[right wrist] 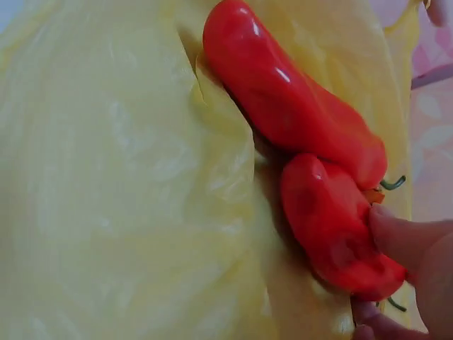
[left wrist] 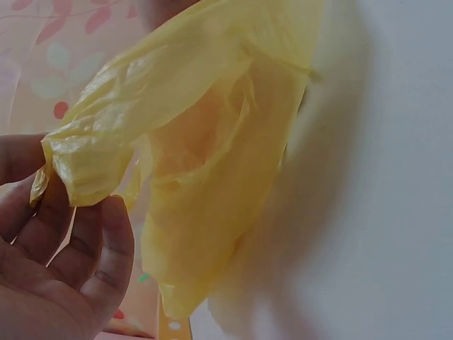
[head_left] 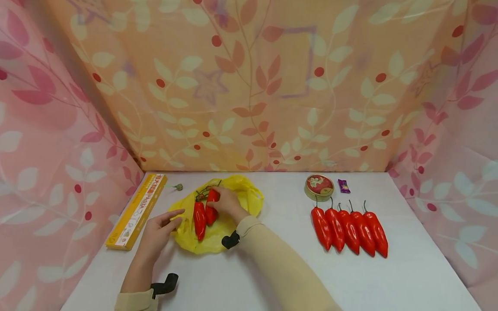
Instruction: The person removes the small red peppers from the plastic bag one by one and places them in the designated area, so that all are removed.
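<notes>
Left hand: the left hand (head_left: 157, 233) pinches the near-left edge of the yellow bag (head_left: 237, 196) between thumb and fingers; the left wrist view shows the thin plastic (left wrist: 205, 149) bunched at the fingertips (left wrist: 113, 234) and lifted off the counter.
Right hand: the right hand (head_left: 227, 203) lies across the bag, fingers curled round the stem end of a red pepper (head_left: 212, 207); the right wrist view shows fingertips (right wrist: 403, 237) pressing on that pepper (right wrist: 333, 227).
Held pepper: on top of the yellow plastic, directly under the right hand, tip toward the person.
Second pepper: a longer red pepper (head_left: 199, 220) lies just to the left of the right hand, touching the held one, also on the bag; in the right wrist view it (right wrist: 283, 92) runs along above the held one.
Bag: spread on the white counter (head_left: 272, 268) between the two hands, crumpled, its far side beyond the right hand.
Pepper row: five red peppers (head_left: 350, 231) side by side, well to the right of the right hand, stems pointing away from the person.
Round tin: a small tin (head_left: 319, 186) just beyond the row; a purple wrapper (head_left: 343, 185) is beside it.
Yellow box: a long flat box (head_left: 137, 210) lies left of the left hand, near the wall.
Small green item: beyond the left hand, near the box's far end (head_left: 178, 187); cannot tell what it is.
</notes>
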A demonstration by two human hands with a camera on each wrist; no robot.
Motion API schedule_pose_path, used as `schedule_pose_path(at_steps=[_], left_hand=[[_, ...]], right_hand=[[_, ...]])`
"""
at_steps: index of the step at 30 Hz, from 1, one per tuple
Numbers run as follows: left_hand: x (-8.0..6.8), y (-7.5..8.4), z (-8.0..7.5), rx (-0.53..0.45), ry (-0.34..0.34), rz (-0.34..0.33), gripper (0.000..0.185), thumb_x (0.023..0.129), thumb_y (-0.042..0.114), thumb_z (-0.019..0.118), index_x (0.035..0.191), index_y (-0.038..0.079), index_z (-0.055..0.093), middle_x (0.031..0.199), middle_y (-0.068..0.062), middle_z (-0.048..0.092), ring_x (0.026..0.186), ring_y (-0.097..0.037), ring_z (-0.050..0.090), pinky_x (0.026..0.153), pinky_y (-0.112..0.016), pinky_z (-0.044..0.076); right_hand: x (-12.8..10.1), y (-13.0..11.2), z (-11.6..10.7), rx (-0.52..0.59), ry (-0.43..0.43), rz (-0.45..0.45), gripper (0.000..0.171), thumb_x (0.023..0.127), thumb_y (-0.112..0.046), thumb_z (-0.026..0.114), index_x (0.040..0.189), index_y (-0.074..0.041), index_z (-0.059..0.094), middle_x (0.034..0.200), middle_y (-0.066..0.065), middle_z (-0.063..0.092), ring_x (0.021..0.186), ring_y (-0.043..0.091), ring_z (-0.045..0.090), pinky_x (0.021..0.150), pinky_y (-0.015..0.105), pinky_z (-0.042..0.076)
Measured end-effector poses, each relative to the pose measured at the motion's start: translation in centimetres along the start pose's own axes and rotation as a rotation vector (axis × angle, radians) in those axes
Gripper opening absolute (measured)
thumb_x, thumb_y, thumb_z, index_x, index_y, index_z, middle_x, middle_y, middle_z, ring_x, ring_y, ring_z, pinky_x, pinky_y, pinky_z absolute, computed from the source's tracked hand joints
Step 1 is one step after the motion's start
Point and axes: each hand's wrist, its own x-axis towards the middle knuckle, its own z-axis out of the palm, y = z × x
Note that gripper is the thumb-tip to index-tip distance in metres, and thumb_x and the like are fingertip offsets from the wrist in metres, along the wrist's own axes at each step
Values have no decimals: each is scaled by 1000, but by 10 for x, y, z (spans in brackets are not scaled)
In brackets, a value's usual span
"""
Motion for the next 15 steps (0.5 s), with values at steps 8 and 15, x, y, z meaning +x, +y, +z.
schedule_pose_path(at_steps=[8, 15], left_hand=[[1, -1, 0, -2, -7, 5, 41, 103, 34, 58, 140, 16, 61, 143, -10, 55, 113, -23, 51, 85, -14, 49], [6, -4, 4, -9, -30, -2, 41, 103, 33, 58, 141, 16, 61, 147, -9, 52, 117, -23, 48, 86, -13, 49]], right_hand=[[-8, -13, -10, 73, 54, -48, 50, 87, -14, 79, 134, -17, 65, 131, 11, 64, 107, 25, 63, 87, 33, 57], [-27, -22, -25, 8, -47, -97, 41, 92, -22, 73, 132, -15, 67, 133, 9, 63, 100, 19, 60, 79, 26, 55]])
